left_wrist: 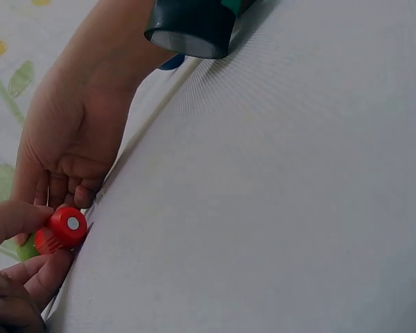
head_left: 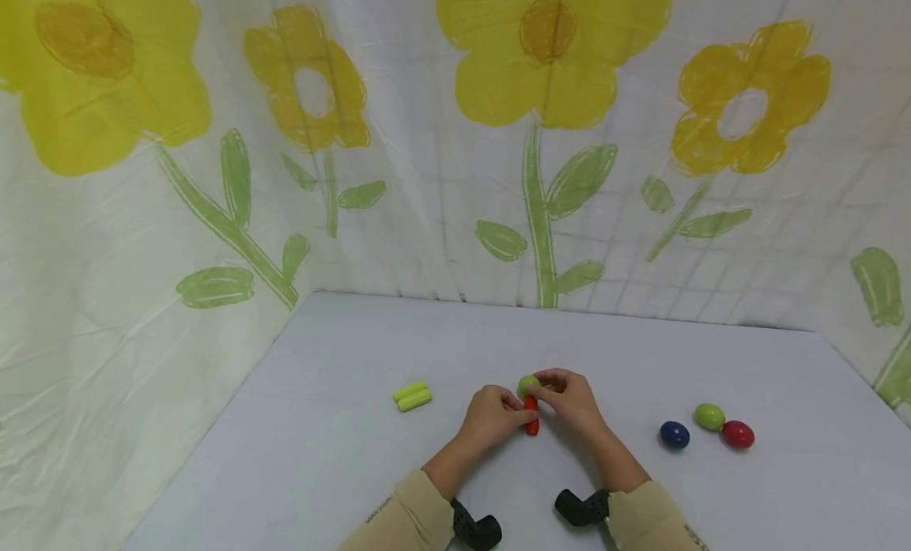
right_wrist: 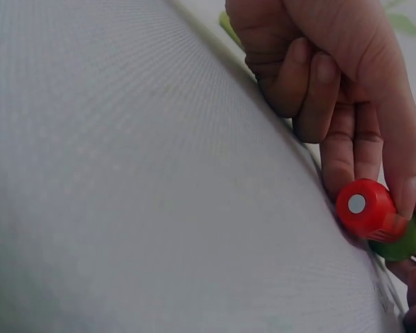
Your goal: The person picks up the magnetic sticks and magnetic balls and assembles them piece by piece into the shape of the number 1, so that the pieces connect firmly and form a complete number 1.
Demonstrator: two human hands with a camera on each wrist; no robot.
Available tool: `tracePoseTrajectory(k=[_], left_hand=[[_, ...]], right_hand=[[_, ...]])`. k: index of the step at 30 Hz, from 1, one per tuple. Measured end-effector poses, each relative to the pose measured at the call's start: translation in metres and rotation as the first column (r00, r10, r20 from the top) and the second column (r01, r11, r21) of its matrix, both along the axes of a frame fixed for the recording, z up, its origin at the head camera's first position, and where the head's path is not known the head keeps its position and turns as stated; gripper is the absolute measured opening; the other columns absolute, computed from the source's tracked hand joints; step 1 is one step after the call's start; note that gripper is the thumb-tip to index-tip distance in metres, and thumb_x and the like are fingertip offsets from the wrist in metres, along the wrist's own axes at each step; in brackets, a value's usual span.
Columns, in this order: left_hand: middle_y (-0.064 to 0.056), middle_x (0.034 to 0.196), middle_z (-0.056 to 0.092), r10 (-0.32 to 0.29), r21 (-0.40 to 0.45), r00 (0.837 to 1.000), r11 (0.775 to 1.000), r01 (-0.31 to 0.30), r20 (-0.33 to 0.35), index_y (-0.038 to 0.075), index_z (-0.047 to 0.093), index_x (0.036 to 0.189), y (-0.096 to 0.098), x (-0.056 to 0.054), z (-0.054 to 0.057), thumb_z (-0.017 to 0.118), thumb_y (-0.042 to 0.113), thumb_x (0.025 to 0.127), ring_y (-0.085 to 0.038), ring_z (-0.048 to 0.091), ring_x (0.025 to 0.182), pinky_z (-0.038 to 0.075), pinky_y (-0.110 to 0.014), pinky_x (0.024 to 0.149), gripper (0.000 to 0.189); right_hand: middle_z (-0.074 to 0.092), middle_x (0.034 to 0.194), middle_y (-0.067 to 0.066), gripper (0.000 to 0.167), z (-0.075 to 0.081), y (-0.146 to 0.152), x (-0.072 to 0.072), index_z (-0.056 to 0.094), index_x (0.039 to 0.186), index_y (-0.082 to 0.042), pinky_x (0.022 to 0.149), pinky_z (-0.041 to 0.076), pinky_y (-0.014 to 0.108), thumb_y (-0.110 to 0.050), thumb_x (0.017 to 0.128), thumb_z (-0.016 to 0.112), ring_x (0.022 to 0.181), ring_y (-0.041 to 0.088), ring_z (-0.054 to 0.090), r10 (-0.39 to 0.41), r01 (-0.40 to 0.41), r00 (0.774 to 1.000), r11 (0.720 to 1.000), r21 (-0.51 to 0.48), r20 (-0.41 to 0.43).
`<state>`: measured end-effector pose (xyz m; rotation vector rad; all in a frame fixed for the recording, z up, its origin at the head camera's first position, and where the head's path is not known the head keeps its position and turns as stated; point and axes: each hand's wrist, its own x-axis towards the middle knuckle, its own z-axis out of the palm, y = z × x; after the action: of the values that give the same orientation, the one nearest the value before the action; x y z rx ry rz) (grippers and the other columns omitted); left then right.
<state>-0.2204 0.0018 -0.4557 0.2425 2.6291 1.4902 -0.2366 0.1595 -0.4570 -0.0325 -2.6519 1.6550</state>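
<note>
My left hand [head_left: 489, 417] pinches a short red rod [head_left: 532, 427] between thumb and fingers, around the middle of the table. At the rod's far end my right hand [head_left: 575, 398] pinches a light green ball [head_left: 527, 384]. Rod and ball meet end to end in the head view. In the left wrist view the rod's near end [left_wrist: 62, 225] faces the camera, with a round silvery spot in its centre. The right wrist view has the green ball [right_wrist: 402, 244] right behind the red rod [right_wrist: 364, 208], partly covered by fingers.
Two yellow-green rods [head_left: 411, 395] lie side by side on the left of the white table [head_left: 299, 456]. To the right sit a dark blue ball [head_left: 674, 435], another green ball [head_left: 709, 417] and a red ball [head_left: 738, 435]. A flowered curtain [head_left: 413, 243] hangs behind.
</note>
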Motion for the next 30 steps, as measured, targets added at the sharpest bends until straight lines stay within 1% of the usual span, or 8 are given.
tracePoseTrajectory(k=[4, 6, 11, 14, 21, 25, 30], left_hand=[[0.002, 0.056, 0.059, 0.007, -0.001, 1.000, 1.000, -0.007, 0.000, 0.006, 0.066, 0.067, 0.0009, 0.0006, 0.0011, 0.078, 0.027, 0.073, -0.006, 0.046, 0.053, 0.036, -0.021, 0.048, 0.024], [0.003, 0.056, 0.059, 0.012, -0.018, 1.000, 1.000, -0.012, -0.004, 0.007, 0.066, 0.067, 0.0017, 0.0012, 0.0012, 0.078, 0.027, 0.073, -0.005, 0.046, 0.052, 0.035, -0.020, 0.047, 0.024], [0.006, 0.054, 0.058, 0.023, -0.068, 0.998, 0.997, -0.027, -0.058, 0.009, 0.065, 0.063, 0.0047, 0.0017, -0.0006, 0.079, 0.031, 0.072, -0.004, 0.045, 0.050, 0.034, -0.020, 0.045, 0.028], [0.006, 0.054, 0.058, 0.034, -0.073, 0.996, 0.997, -0.040, -0.077, 0.009, 0.065, 0.062, 0.0057, 0.0017, -0.0017, 0.080, 0.033, 0.070, -0.004, 0.044, 0.050, 0.033, -0.020, 0.044, 0.030], [0.006, 0.056, 0.058, 0.036, -0.069, 0.998, 0.997, -0.040, -0.052, 0.009, 0.065, 0.063, 0.0052, 0.0007, -0.0029, 0.080, 0.032, 0.071, -0.004, 0.045, 0.051, 0.034, -0.020, 0.046, 0.029], [0.005, 0.056, 0.058, 0.030, -0.051, 0.999, 0.998, -0.032, -0.026, 0.008, 0.066, 0.064, 0.0041, 0.0011, -0.0009, 0.079, 0.032, 0.072, -0.005, 0.046, 0.052, 0.035, -0.020, 0.047, 0.028], [0.005, 0.056, 0.059, 0.028, -0.032, 1.000, 0.999, -0.028, -0.014, 0.008, 0.066, 0.064, 0.0028, 0.0014, 0.0016, 0.078, 0.031, 0.073, -0.004, 0.045, 0.053, 0.035, -0.020, 0.047, 0.027]], right_hand=[[0.069, 0.095, 0.011, 0.033, 0.0005, -0.0009, 0.0003, 0.067, 0.104, 0.000, 0.065, 0.043, 0.024, -0.021, 0.080, 0.073, 0.075, 0.011, 0.056, -0.011, 0.011, 1.000, 1.000, 0.006, -0.002], [0.069, 0.095, 0.012, 0.033, 0.0012, -0.0011, 0.0009, 0.067, 0.104, 0.001, 0.064, 0.043, 0.023, -0.021, 0.080, 0.073, 0.075, 0.011, 0.056, -0.013, 0.013, 1.000, 1.000, 0.001, -0.001], [0.069, 0.096, 0.013, 0.032, 0.0030, -0.0009, 0.0027, 0.066, 0.104, 0.001, 0.067, 0.044, 0.023, -0.019, 0.080, 0.073, 0.076, 0.010, 0.057, -0.006, 0.006, 1.000, 1.000, -0.003, -0.006], [0.069, 0.096, 0.013, 0.032, 0.0034, -0.0012, 0.0028, 0.067, 0.104, 0.001, 0.067, 0.044, 0.023, -0.019, 0.080, 0.073, 0.075, 0.010, 0.057, -0.004, 0.005, 1.000, 1.000, 0.004, -0.014], [0.069, 0.094, 0.013, 0.031, 0.0024, -0.0017, 0.0031, 0.066, 0.104, 0.001, 0.065, 0.044, 0.023, -0.017, 0.080, 0.072, 0.075, 0.010, 0.057, -0.006, 0.006, 1.000, 1.000, 0.011, -0.014], [0.069, 0.096, 0.013, 0.031, 0.0028, -0.0020, 0.0036, 0.066, 0.104, 0.001, 0.067, 0.044, 0.023, -0.018, 0.081, 0.073, 0.075, 0.010, 0.058, -0.003, 0.003, 1.000, 1.000, 0.012, -0.021], [0.069, 0.097, 0.013, 0.031, 0.0032, -0.0019, 0.0035, 0.067, 0.104, 0.001, 0.067, 0.045, 0.023, -0.018, 0.081, 0.073, 0.076, 0.010, 0.058, 0.000, 0.000, 1.000, 1.000, 0.020, -0.028]])
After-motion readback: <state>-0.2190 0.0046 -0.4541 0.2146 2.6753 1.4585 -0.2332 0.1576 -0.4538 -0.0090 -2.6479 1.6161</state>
